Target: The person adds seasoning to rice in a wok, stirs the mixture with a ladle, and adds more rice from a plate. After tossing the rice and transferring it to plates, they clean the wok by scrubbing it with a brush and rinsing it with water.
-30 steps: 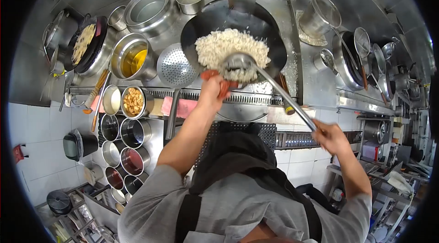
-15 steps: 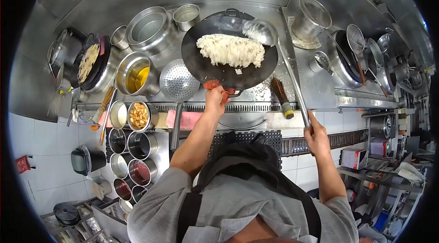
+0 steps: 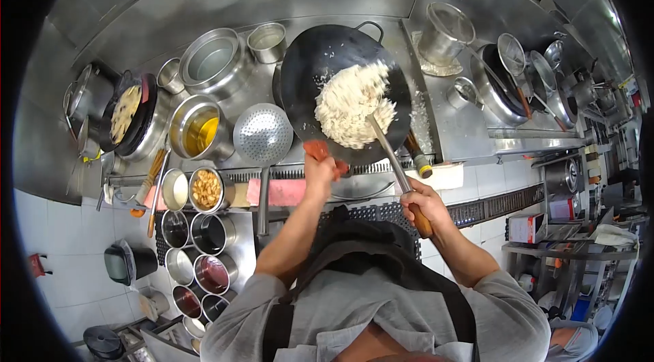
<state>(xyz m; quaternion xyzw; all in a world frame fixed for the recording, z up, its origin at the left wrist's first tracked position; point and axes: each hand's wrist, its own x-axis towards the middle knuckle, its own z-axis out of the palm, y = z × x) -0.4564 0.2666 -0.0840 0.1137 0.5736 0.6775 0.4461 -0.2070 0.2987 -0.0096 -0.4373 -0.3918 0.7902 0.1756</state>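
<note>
At the near rim of the black wok (image 3: 310, 55), my left hand (image 3: 319, 176) is closed around a red cloth (image 3: 317, 151), which covers the wok's near handle. White rice (image 3: 351, 106) is heaped in the wok, its upper part blurred by motion. My right hand (image 3: 426, 204) grips the wooden end of a long-handled ladle (image 3: 390, 149). The ladle's head is buried in the rice, hidden from view. A brush (image 3: 421, 163) lies right of the wok, partly covered by it.
Left of the wok are a perforated skimmer (image 3: 263, 134), a pot of yellow oil (image 3: 178, 127) and a container of light-brown pieces (image 3: 206, 188). Several sauce pots (image 3: 212, 273) stand below them. A strainer (image 3: 451, 23) rests on a pot at the back right.
The ladle came down from the wok's far right rim into the rice, and my right hand moved left. The wok has turned and tilted, and the rice has shifted nearer to me.
</note>
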